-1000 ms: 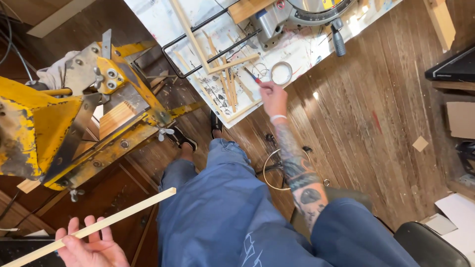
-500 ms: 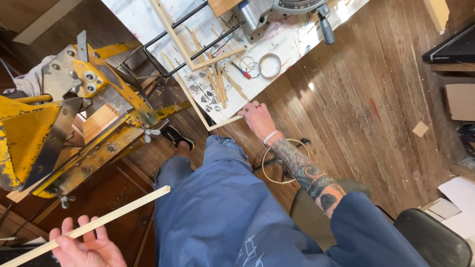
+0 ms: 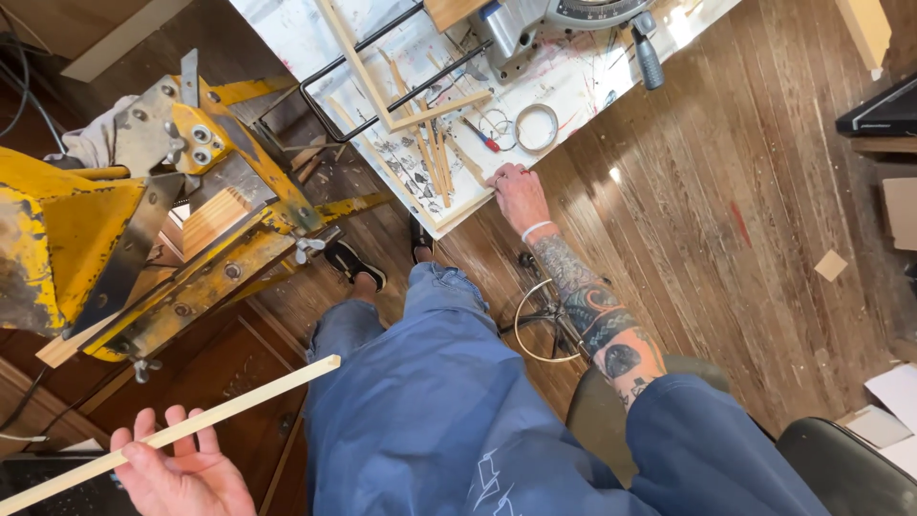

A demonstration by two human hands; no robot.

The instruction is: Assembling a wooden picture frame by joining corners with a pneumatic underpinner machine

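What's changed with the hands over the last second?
The right hand drew back from the ring-shaped roll to the near edge of the white board, palm down on it. The left hand still holds the long wooden strip as before.

- A yellow metal machine (image 3: pixel 115 239) stands above the left hand.
- A miter saw (image 3: pixel 564 24) and tape roll (image 3: pixel 536 127) sit beyond the right hand.
- A black chair (image 3: pixel 850 473) sits to its right.

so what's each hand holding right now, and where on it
The left hand holds a thin wooden strip near its lower end. The right hand holds nothing, resting at the white board's edge.
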